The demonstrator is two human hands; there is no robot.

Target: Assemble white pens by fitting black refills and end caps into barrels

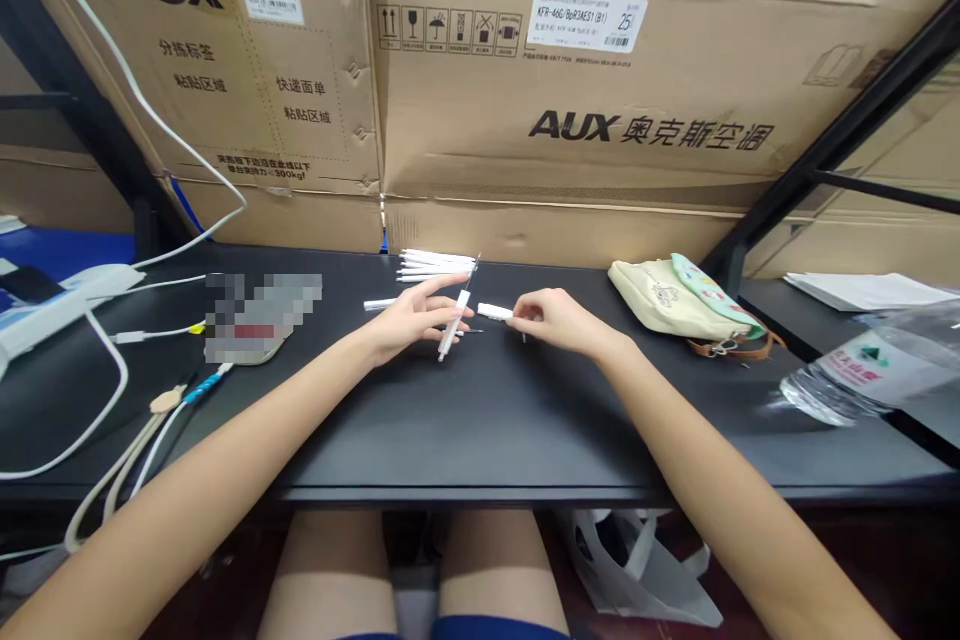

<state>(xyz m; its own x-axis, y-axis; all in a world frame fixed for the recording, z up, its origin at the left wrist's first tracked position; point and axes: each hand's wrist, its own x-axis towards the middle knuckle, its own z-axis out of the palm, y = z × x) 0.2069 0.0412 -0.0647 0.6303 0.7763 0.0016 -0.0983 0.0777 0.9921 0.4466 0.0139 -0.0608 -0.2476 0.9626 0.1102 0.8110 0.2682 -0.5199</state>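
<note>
My left hand (409, 325) holds a white pen (453, 328) between thumb and fingers, tilted over the black desk. A thin dark refill-like tip (475, 267) sticks up from the pen's upper end. A second thin tip shows just right of these fingers; what it belongs to is hidden. My right hand (555, 320) is closed, fingertips pinching the right end of a short white pen part (494, 312). Behind the left hand, several white pen pieces (427, 265) lie in a bundle. A slim white tube (377, 305) pokes out left of that hand, partly covered by it.
On the black desk (480, 430), a cream pouch (664, 300) and a clear water bottle (870, 370) stand right. To the left are a blurred-out phone-like device (259, 320), white cables (105, 340) and a power strip (67, 305). Large cardboard boxes (562, 170) rise behind.
</note>
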